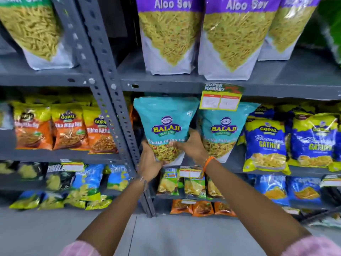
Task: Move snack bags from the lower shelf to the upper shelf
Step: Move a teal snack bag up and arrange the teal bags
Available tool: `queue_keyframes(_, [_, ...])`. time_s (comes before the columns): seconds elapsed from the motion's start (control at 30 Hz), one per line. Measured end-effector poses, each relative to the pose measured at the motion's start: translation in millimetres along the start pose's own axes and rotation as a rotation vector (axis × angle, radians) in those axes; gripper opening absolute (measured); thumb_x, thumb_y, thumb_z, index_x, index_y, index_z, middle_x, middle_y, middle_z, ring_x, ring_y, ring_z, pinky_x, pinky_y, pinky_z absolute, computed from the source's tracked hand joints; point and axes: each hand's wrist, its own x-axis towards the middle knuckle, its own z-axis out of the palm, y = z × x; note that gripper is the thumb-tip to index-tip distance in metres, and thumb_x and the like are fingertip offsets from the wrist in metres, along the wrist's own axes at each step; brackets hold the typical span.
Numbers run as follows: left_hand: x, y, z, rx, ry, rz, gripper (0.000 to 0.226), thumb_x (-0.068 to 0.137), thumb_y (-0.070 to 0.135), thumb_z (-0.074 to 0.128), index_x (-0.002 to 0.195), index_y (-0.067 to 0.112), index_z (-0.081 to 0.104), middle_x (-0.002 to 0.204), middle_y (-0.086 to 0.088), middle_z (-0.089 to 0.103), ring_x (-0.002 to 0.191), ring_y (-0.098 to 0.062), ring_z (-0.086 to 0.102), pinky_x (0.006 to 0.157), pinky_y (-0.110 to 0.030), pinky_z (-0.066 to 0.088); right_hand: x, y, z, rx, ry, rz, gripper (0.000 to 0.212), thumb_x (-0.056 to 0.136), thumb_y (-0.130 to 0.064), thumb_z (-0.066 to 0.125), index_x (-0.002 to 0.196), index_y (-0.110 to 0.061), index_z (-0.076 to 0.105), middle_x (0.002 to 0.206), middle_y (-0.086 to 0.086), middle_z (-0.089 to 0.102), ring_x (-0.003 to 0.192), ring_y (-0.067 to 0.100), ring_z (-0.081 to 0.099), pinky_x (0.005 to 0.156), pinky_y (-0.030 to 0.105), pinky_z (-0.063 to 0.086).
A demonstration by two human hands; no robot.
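A teal Balaji snack bag [165, 122] is held upright in front of the lower shelf [238, 168], its top just under the upper shelf's front edge [166, 85]. My left hand [149, 163] cups its bottom left corner. My right hand [191, 146] grips its lower right side. A second teal Balaji bag [223, 133] stands on the lower shelf just to the right. On the upper shelf stand purple-topped Aloo Sev bags [169, 34], with a dark gap to their left.
A perforated grey upright post [108, 100] runs just left of the held bag. A price tag [221, 98] hangs from the upper shelf edge. Blue Gopal Gathiya bags [265, 145] fill the right, orange Gopal bags [68, 130] the left. More packets sit on lower shelves.
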Motion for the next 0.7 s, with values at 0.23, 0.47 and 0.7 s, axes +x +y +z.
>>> queue_keyframes(0.23, [40,-8,11,-0.028,-0.061,0.007,0.087,0.070,-0.001,0.087,0.134,0.003,0.028,0.129,-0.001,0.051,0.122,-0.015,0.050,0.093,-0.020,0.041,31,16,5,0.018,0.036,-0.012,0.055,0.069,0.001,0.086,0.118,0.001,0.061,0.113,0.009,0.071,0.085,-0.005,0.070,0.073,0.011,0.056])
queue_keyframes(0.47, [53,-20,17,-0.036,-0.041,-0.058,0.084,0.072,-0.005,0.082,0.135,0.006,0.027,0.124,0.002,0.052,0.118,-0.015,0.053,0.097,-0.031,0.047,43,27,13,0.026,0.064,-0.045,0.068,0.065,-0.015,0.092,0.124,-0.007,0.061,0.117,0.005,0.072,0.105,0.010,0.069,0.087,0.022,0.058])
queue_keyframes(0.7, [52,-27,17,-0.048,-0.032,-0.070,0.086,0.071,-0.007,0.081,0.135,0.008,0.026,0.124,0.002,0.051,0.117,-0.014,0.052,0.098,-0.030,0.046,46,32,18,0.034,0.068,-0.027,0.072,0.062,-0.020,0.094,0.124,-0.007,0.061,0.119,0.007,0.072,0.113,0.019,0.068,0.096,0.038,0.059])
